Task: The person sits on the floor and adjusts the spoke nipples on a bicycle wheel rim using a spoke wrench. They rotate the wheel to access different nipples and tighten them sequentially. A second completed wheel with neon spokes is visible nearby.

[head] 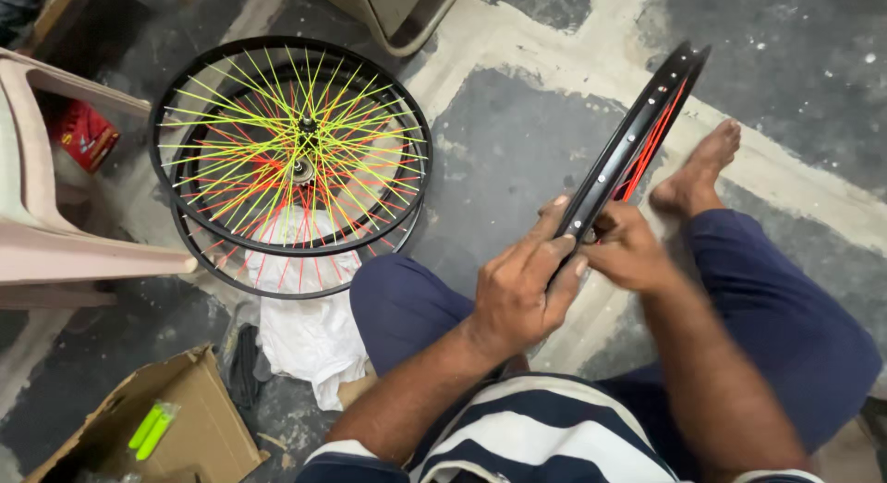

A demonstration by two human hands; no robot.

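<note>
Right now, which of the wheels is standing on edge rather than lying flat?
The black rim with red spokes, gripped upright by both hands. The two other wheels lie stacked flat on the floor.

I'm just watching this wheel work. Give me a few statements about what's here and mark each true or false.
1. Both hands grip the black rim. True: left hand, right hand.
2. The held rim has yellow spokes. False: its spokes are red.
3. Two spoked wheels lie stacked on the floor. True.
4. The cardboard box holds red sticks. False: bright green ones.
5. The person wears shoes. False: the bare foot shows.
</note>
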